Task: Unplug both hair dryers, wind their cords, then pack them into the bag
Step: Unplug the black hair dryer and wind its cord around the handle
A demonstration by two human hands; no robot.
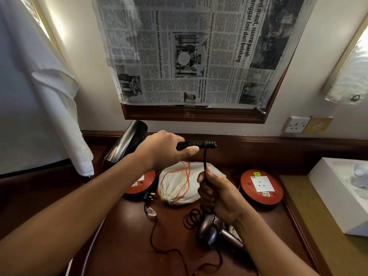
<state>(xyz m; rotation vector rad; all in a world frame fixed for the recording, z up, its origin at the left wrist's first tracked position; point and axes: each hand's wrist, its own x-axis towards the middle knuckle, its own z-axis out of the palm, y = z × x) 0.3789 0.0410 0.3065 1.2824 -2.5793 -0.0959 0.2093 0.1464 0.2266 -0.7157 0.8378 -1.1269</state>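
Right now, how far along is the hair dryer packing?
Done: a plug lies loose on the desk, and the right reel's socket is empty. In hand: the left hand grips the black dryer by its handle while the right hand holds its cord. Left: the second dryer lies on the desk, and the bag is still cinched.

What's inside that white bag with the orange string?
You can't see inside. The white bag lies on the desk with its mouth pulled shut by the orange string. It looks puffy, but the cloth hides whatever may be in there.
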